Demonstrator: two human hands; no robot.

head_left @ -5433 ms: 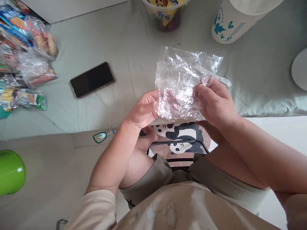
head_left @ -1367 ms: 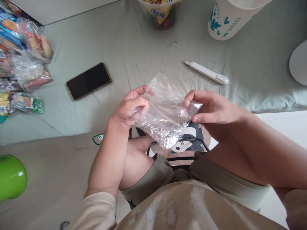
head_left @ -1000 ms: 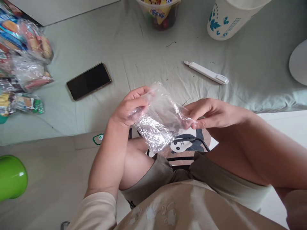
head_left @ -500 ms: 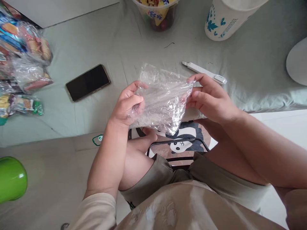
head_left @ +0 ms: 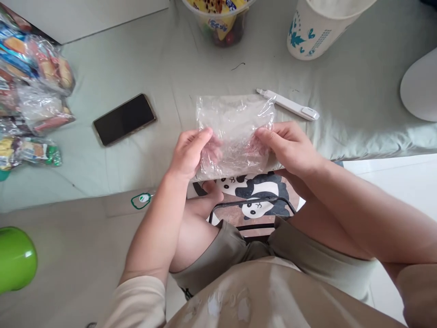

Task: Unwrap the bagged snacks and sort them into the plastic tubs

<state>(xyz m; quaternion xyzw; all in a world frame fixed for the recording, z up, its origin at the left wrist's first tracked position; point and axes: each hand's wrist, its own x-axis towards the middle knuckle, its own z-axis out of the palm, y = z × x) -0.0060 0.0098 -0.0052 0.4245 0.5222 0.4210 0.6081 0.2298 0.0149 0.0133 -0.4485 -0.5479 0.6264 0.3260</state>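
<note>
A clear plastic bag (head_left: 235,118) is stretched between my two hands above the front edge of the cloth-covered surface. My left hand (head_left: 193,150) pinches its left side, thumb on top and fingers showing through the film behind. On the opposite side my right hand (head_left: 290,143) grips it the same way. The bag looks wrinkled and flat, with nothing visible inside. Just beyond its upper right corner lies a white slim tool, apparently a cutter (head_left: 290,105), near my right hand. A dark-screened phone (head_left: 125,119) rests to the left of my left hand.
Packaged snacks (head_left: 44,82) are piled at the far left. A clear tub (head_left: 218,27) with yellow packets and a white paper bucket (head_left: 317,34) stand at the back. A white rounded object (head_left: 421,89) is at right, a green bin (head_left: 17,259) lower left, a panda-print mat (head_left: 262,187) below.
The bag has gone from crumpled and skewed to spread out more squarely. Both hands have shifted their hold, with thumbs now on its near face, and my right hand has moved slightly lower.
</note>
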